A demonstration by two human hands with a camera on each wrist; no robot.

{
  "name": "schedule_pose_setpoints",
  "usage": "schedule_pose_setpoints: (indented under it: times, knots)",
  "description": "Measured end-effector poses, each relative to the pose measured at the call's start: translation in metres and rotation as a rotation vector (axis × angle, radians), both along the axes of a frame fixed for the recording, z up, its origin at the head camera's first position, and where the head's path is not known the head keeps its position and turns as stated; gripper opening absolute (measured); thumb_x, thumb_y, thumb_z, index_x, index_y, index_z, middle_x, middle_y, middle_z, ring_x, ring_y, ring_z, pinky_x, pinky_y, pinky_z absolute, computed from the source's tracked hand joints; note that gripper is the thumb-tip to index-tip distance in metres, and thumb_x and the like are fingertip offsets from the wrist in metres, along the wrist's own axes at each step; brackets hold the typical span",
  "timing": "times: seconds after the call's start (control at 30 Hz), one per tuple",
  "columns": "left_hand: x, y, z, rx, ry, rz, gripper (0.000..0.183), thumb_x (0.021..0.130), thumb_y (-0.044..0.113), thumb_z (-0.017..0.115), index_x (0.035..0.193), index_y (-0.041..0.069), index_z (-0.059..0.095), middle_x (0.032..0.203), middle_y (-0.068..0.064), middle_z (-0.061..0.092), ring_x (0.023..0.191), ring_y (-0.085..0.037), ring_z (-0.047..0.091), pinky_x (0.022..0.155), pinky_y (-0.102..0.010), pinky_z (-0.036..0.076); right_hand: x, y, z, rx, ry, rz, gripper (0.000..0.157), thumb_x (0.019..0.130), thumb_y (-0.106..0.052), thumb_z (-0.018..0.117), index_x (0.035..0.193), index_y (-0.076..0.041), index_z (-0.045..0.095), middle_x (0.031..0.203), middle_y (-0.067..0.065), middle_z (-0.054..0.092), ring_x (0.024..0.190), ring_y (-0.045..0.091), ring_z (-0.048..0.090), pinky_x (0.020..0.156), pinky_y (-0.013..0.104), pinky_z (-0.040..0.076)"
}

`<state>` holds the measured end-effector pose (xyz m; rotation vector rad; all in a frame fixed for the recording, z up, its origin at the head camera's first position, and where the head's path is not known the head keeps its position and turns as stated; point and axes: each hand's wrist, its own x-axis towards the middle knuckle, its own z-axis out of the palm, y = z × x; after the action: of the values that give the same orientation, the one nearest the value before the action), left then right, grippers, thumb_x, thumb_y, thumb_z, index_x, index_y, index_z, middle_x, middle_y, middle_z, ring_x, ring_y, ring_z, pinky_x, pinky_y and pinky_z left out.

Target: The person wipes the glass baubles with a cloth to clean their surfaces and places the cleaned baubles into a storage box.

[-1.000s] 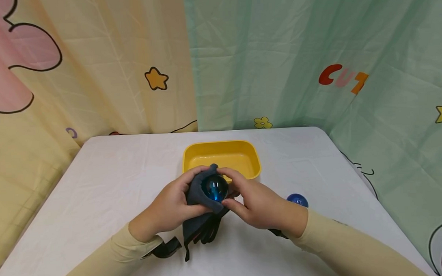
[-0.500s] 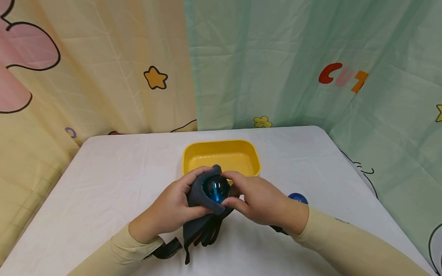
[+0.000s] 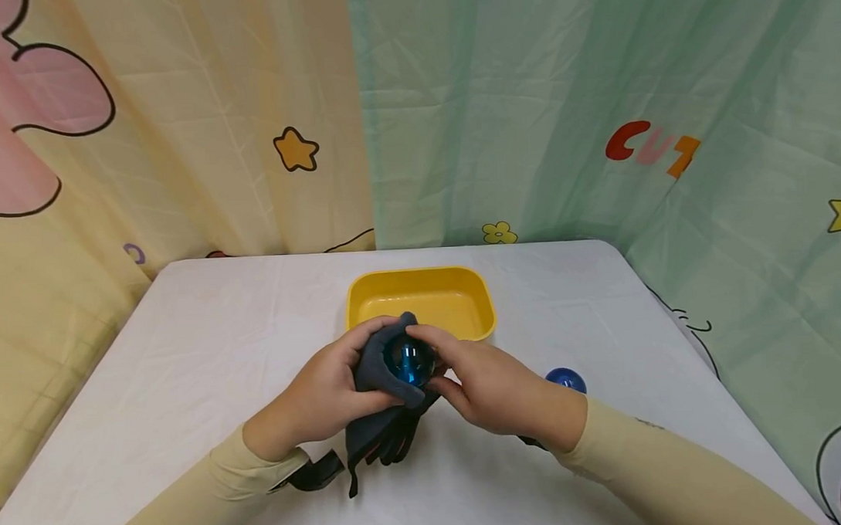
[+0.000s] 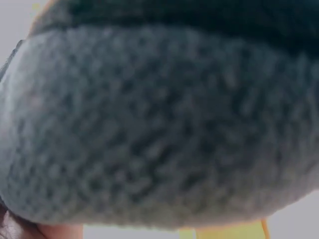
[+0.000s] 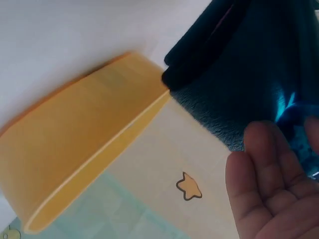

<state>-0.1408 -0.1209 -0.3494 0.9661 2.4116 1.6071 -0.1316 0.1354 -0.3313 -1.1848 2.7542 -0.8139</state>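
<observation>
At the centre of the head frame, cupped a dark grey, fleecy fabric cloth (image 3: 379, 372) in the left hand (image 3: 331, 393), with fingers and thumb curled round it, and held a glossy, transparent blue ball (image 3: 412, 362) in its fold, between the thumb and fingers of the right hand (image 3: 490, 385). Needed, in judgement, to back the ball with the cloth, to press only lightly at its right edge, and to turn it little by little against the fleece instead of squeezing, for fear of a slip from so smooth a surface. Saw only in the head view a second glossy blue ball (image 3: 566, 378), right of centre, partly hidden by the right forearm, on the white-covered table (image 3: 187, 363). Found in the right wrist view, at left, the outer wall of a yellow, rounded rectangular tray (image 5: 84, 119), plus the inner side of the right fingers at lower right, but just a part of the held ball at the right edge. Met mostly fleece in the left wrist view; could not tell the left grip there.
</observation>
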Motion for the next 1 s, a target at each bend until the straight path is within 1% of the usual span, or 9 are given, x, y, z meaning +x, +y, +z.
schedule_pose_setpoints:
  times: [0.1,0.2,0.27,0.43,0.57,0.67,0.77,0.93,1.0]
  knots:
    - [0.0002,0.0001,-0.0001,0.012,-0.007,-0.019,0.083,0.086,0.007,0.087,0.156,0.015,0.044,0.15,-0.005,0.06,0.13,-0.022,0.061,0.109,-0.024,0.05,-0.0004,0.0009,0.0006,0.066,0.153,0.01,0.066,0.101,-0.012,0.072,0.157,-0.008,0.037,0.131,0.009,0.073,0.108,0.02,0.075,0.096,0.037,0.061]
    - [0.0007,0.0007,-0.0004,0.012,-0.001,-0.024,0.082,0.086,0.007,0.087,0.156,0.015,0.045,0.15,-0.005,0.06,0.131,-0.022,0.061,0.11,-0.024,0.049,-0.0005,0.0015,0.0013,0.077,0.182,0.001,0.065,0.099,-0.017,0.074,0.154,-0.005,0.041,0.122,0.006,0.077,0.103,0.017,0.076,0.094,0.036,0.062]
    - [0.0011,0.0013,-0.0004,0.007,0.005,-0.023,0.082,0.086,0.007,0.087,0.156,0.016,0.045,0.149,-0.004,0.061,0.131,-0.022,0.061,0.11,-0.024,0.049,-0.001,0.0011,0.0018,0.065,0.107,-0.02,0.064,0.1,-0.024,0.073,0.153,-0.004,0.042,0.116,0.004,0.078,0.099,0.014,0.075,0.092,0.033,0.062]
    - [0.0018,0.0027,-0.0015,-0.011,0.013,-0.024,0.08,0.087,0.01,0.087,0.155,0.015,0.045,0.147,-0.007,0.063,0.126,-0.024,0.064,0.107,-0.025,0.052,-0.0025,-0.0012,0.0012,0.001,-0.205,-0.114,0.051,0.106,-0.039,0.063,0.144,-0.006,0.052,0.104,-0.002,0.077,0.088,0.008,0.068,0.084,0.027,0.059]
    - [0.0016,0.0033,-0.0028,-0.009,0.024,-0.014,0.08,0.087,0.009,0.087,0.155,0.015,0.045,0.146,-0.007,0.064,0.125,-0.024,0.065,0.107,-0.026,0.052,-0.0021,-0.0018,-0.0008,-0.084,-0.278,-0.122,0.048,0.108,-0.038,0.061,0.145,-0.009,0.053,0.108,-0.005,0.074,0.09,0.007,0.065,0.087,0.027,0.058]
    - [0.0005,0.0025,-0.0023,-0.005,0.034,0.004,0.082,0.085,0.008,0.088,0.155,0.016,0.045,0.146,-0.004,0.064,0.127,-0.022,0.064,0.109,-0.028,0.051,-0.001,-0.0016,-0.0008,-0.124,-0.223,-0.073,0.062,0.106,-0.03,0.066,0.157,-0.013,0.037,0.116,-0.004,0.073,0.098,0.006,0.068,0.091,0.028,0.059]
    - [-0.0003,0.0008,-0.0005,-0.004,0.036,0.018,0.083,0.084,0.007,0.088,0.155,0.017,0.045,0.147,-0.002,0.063,0.128,-0.02,0.063,0.11,-0.027,0.05,-0.0005,-0.0014,0.0007,-0.076,-0.109,-0.023,0.074,0.103,-0.02,0.07,0.163,-0.014,0.026,0.13,0.001,0.071,0.105,0.009,0.072,0.096,0.032,0.06]
    - [-0.0003,0.0001,0.0001,0.021,0.0,0.0,0.083,0.085,0.005,0.087,0.156,0.016,0.045,0.15,-0.004,0.06,0.13,-0.021,0.062,0.108,-0.023,0.051,-0.0014,0.0012,0.0004,0.043,0.204,0.036,0.068,0.099,-0.014,0.074,0.157,-0.007,0.038,0.128,0.007,0.075,0.104,0.017,0.075,0.095,0.035,0.061]
    - [0.0003,0.0008,0.0,0.022,-0.009,-0.006,0.083,0.085,0.005,0.086,0.156,0.016,0.045,0.151,-0.004,0.06,0.131,-0.022,0.061,0.109,-0.023,0.05,-0.0012,0.0025,0.0004,0.06,0.259,0.032,0.067,0.099,-0.018,0.075,0.155,-0.005,0.04,0.122,0.006,0.077,0.102,0.017,0.076,0.093,0.034,0.062]
